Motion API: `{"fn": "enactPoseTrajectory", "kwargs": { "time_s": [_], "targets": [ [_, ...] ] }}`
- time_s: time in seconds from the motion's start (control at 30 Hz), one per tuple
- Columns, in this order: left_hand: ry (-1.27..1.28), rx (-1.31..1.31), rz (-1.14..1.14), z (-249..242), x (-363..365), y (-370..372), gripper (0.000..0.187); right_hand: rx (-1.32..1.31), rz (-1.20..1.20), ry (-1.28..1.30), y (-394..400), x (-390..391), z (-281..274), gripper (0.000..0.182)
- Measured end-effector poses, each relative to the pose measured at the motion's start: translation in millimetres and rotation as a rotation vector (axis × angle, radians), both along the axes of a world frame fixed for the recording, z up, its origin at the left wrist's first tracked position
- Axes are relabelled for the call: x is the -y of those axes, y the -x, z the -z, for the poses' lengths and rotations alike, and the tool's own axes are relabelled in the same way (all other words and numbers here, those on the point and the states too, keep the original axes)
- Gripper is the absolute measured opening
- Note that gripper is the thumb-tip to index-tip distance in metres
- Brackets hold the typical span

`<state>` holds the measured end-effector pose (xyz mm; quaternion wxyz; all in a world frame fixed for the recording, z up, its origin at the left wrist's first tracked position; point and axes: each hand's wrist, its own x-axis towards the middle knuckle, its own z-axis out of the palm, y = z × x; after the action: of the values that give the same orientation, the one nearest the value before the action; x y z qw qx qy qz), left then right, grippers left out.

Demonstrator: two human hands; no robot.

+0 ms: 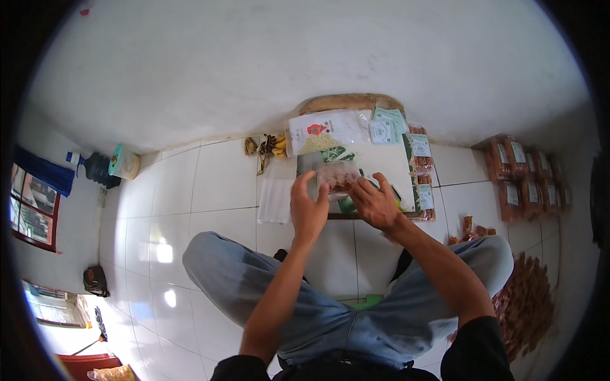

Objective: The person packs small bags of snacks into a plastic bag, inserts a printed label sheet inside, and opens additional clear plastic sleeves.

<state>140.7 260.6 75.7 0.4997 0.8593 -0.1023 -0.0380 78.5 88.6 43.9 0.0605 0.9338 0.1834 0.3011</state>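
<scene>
Between my hands is a clear plastic bag (338, 176) with reddish-brown pieces inside, above a low white board (387, 159). My left hand (307, 206) grips the bag's left edge, thumb in front and the other fingers partly hidden. My right hand (377, 202) is closed at the bag's lower right, thumb and fingers pinched together. Under and behind the bag, green printed packaging shows in part. Printed plastic sheets (330, 127) and pale green labels (386, 129) lie along the board's far side.
Labelled packs (421, 152) line the board's right edge. More filled packs (524, 168) stand against the wall at right, near a large brown pile (524, 305) on the floor. Bananas (279, 146) lie at the back left, above clear plastic sheets (275, 200).
</scene>
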Motion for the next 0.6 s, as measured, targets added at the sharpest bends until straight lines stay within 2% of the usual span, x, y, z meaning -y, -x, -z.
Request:
{"fn": "enactPoseTrajectory", "kwargs": {
  "time_s": [0.03,0.07,0.17,0.2,0.27,0.4,0.47,0.6],
  "targets": [
    [0.094,0.121,-0.262,4,2,9,0.044,-0.015,0.003,0.009,1,0,2,0.024],
    [0.092,0.119,-0.261,8,3,11,0.044,-0.017,0.004,0.007,3,0,5,0.024],
    [0.627,-0.936,-0.058,28,-1,17,0.051,-0.029,-0.055,-0.026,9,-2,11,0.021],
    [0.633,-0.939,-0.062,36,1,17,0.051,0.006,-0.075,-0.044,9,-2,11,0.020],
    [0.688,-0.922,0.014,46,8,18,0.032,0.034,-0.096,-0.056,11,0,12,0.019],
    [0.707,-0.968,-0.077,59,17,23,0.028,0.029,-0.125,-0.060,15,1,29,0.015],
    [0.787,-1.048,-0.148,72,18,23,0.020,0.036,-0.133,-0.066,19,3,35,0.013],
    [0.698,-1.099,-0.123,75,10,24,0.023,-0.033,-0.161,-0.051,27,4,40,0.012]
  ]
}}
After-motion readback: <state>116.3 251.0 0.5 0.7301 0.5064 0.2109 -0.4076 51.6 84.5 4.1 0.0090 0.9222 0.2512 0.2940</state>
